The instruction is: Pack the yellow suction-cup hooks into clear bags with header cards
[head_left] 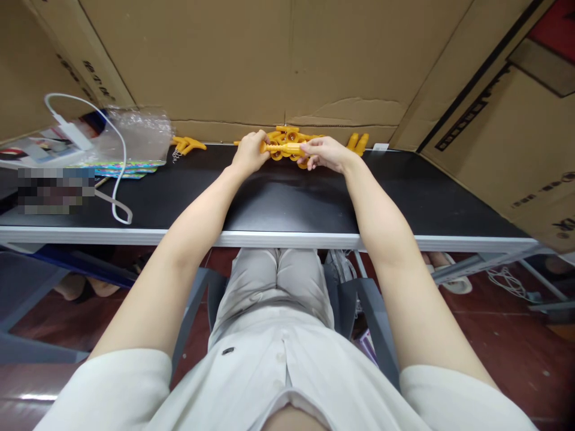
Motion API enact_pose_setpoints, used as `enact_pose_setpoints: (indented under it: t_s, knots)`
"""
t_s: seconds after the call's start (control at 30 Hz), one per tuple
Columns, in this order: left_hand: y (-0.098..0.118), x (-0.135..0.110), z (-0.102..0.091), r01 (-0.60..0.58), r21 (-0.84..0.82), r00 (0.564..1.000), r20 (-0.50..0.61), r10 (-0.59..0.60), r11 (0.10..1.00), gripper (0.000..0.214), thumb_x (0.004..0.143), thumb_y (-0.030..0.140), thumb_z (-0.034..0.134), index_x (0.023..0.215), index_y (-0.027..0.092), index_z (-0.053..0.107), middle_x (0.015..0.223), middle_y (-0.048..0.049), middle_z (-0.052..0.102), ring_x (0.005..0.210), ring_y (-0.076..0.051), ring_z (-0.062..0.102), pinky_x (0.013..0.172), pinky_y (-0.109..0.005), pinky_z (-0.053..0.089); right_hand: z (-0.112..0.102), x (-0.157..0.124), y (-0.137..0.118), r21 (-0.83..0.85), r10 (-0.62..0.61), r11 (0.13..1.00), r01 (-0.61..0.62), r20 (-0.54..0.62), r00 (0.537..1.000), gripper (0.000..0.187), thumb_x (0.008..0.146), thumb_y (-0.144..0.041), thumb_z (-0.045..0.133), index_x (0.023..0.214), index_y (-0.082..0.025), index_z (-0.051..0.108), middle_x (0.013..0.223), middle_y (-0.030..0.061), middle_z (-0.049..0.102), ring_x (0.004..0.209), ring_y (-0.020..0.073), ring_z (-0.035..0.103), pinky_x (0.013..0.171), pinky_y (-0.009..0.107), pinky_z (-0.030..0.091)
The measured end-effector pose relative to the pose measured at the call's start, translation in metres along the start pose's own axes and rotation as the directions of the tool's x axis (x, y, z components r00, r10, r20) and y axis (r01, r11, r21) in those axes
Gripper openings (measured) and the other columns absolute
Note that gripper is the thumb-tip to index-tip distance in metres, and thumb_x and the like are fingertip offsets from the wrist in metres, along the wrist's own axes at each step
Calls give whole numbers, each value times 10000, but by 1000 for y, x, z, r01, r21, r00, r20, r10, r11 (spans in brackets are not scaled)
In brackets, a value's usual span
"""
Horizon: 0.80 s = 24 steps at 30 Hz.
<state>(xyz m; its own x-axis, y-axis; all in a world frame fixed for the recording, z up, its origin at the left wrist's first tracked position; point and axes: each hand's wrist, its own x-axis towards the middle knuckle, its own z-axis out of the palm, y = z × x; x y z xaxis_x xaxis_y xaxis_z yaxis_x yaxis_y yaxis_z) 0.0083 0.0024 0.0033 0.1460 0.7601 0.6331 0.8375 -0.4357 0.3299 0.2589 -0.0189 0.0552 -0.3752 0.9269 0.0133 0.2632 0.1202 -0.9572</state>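
Note:
Both hands hold one yellow plastic clip piece (pixel 284 148) horizontally over the far part of the black table (pixel 287 203). My left hand (pixel 250 153) is closed round its left end. My right hand (pixel 324 152) pinches its right end. Just behind them lies a pile of yellow plastic clip parts (pixel 287 134) against the cardboard wall. One loose yellow part (pixel 188 144) with a small metal spring lies to the left, and another yellow part (pixel 357 142) lies to the right.
Cardboard sheets (pixel 278 60) wall the table at the back and right. A clear plastic bag (pixel 135 129), a white charger and cable (pixel 114 173) and printed papers (pixel 121 169) sit at the left. My legs and chair are under the table's front edge (pixel 269 239).

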Motion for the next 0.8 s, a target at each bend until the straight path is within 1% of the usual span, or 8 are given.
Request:
enact_pose_setpoints:
  t_s: [0.1,0.2,0.27,0.37,0.43,0.53,0.63,0.8]
  knots:
    - [1,0,-2,8,12,1000,0,-8,1000,253,920,235,688,1171,257,710,1067,-105,753,1157,-363,703,1123,-534,557,4,5,1,-28,-9,1000,8,-8,1000,462,994,-626,805,927,-201,636,683,44,732,446,98,551,441,210,475]
    - [-1,1,-1,21,7,1000,-3,-20,1000,242,928,250,701,1170,248,701,1092,-118,747,1175,-369,703,1128,-522,548,7,12,7,-43,-20,999,18,-30,999,635,985,-826,664,940,-193,672,626,47,696,427,118,535,422,232,459]
    - [-1,1,-1,25,-3,1000,-9,-25,1000,245,929,257,708,1174,245,695,1110,-127,743,1192,-380,704,1134,-529,543,8,18,11,-56,-25,998,21,-68,997,748,978,-917,553,971,-185,702,599,44,668,425,128,532,417,240,450]
    - [0,1,0,34,-6,999,-10,-35,999,236,925,252,704,1161,245,692,1123,-139,739,1198,-389,705,1142,-539,541,9,23,16,-73,-26,997,17,-118,993,830,998,-950,431,992,-176,729,565,38,628,417,126,503,402,233,420]
    - [1,1,1,35,-7,999,-15,-35,999,229,923,254,701,1152,249,691,1114,-141,739,1190,-390,707,1141,-542,548,9,24,17,-77,-15,997,5,-135,991,840,1004,-951,405,1002,-180,739,541,31,605,404,123,472,394,233,414]
    - [3,-1,0,21,-12,999,-33,-21,1000,232,927,275,701,1159,260,691,1089,-135,739,1181,-390,707,1128,-544,565,9,24,14,-64,20,998,-29,-134,991,835,977,-970,431,1027,-197,744,530,29,598,401,135,461,402,258,454]
    - [5,-2,0,34,6,999,-36,-34,999,220,933,269,700,1152,251,693,1100,-142,738,1178,-392,711,1129,-552,565,9,22,11,-37,73,996,-77,-100,992,836,951,-992,447,1015,-208,731,531,29,596,394,141,454,403,282,472]
    - [2,-1,2,3,-12,1000,-24,-4,1000,259,963,331,738,1206,257,686,1105,-127,732,1202,-399,706,1143,-581,548,11,19,7,3,143,990,-143,-96,985,814,962,-979,444,1042,-217,721,544,15,584,399,134,452,430,284,487]
